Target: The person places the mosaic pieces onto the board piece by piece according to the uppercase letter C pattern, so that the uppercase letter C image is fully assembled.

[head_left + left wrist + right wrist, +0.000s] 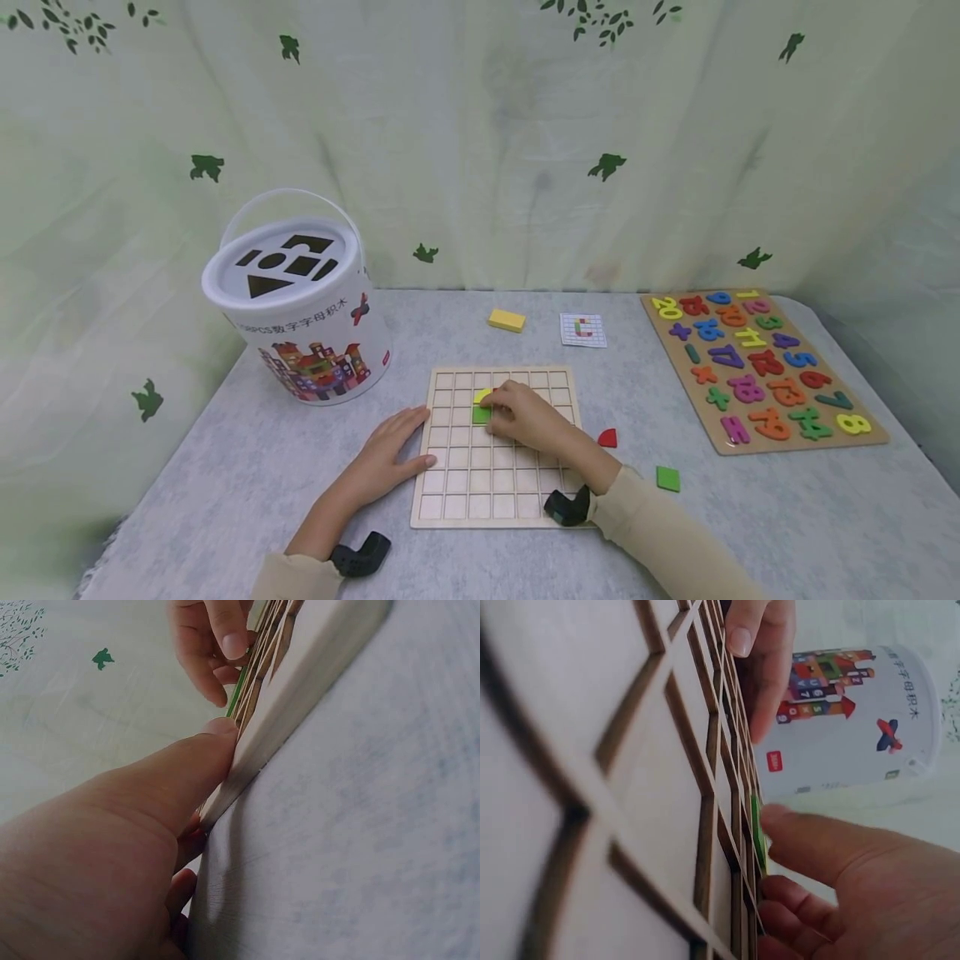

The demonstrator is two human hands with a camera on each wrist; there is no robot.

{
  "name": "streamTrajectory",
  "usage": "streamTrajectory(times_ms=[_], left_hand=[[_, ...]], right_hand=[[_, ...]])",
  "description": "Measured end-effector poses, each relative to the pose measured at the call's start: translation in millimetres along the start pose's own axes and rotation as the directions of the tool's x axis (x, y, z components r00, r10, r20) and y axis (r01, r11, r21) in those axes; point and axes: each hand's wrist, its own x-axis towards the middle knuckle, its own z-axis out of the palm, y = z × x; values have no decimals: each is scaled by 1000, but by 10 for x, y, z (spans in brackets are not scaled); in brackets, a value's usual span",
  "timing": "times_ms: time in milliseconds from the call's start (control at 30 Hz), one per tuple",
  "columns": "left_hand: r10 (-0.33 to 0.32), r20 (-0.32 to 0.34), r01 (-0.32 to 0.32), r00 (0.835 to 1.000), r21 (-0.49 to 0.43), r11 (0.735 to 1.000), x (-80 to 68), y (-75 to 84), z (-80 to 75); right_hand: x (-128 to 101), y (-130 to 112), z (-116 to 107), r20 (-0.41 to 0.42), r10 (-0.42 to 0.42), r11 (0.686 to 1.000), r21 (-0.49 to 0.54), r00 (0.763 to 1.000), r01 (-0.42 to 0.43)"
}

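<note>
A wooden grid board [495, 492] lies flat on the grey table. My left hand [390, 454] rests at the board's left edge with straight fingers, and its thumb [187, 765] presses against the edge of the board [300, 690]. My right hand [525, 417] lies on the upper middle of the board with its fingers curled. It pinches a green square tile [480, 414] that sits in a cell, and the thumb [810, 840] touches the tile's edge [758, 832]. A yellow piece [482, 394] lies just above the green tile, partly hidden by the fingers.
A white bucket [300, 308] with shape slots stands at the back left. A yellow block [507, 320] and a small pattern card [582, 330] lie behind the board. A red quarter-round piece [608, 437] and a green square [667, 478] lie to its right. A number puzzle [761, 367] sits at the far right.
</note>
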Motion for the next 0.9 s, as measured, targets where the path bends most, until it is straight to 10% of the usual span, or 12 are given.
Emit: streamTrajectory(times_ms=[333, 900], left_hand=[[0, 2, 0, 1000, 2, 1000, -2, 8, 7], [4, -11, -4, 1000, 3, 1000, 10, 12, 1]], right_hand=[[-205, -80, -343, -66, 51, 992, 117, 997, -43], [-1193, 192, -728, -259, 105, 992, -39, 960, -119]])
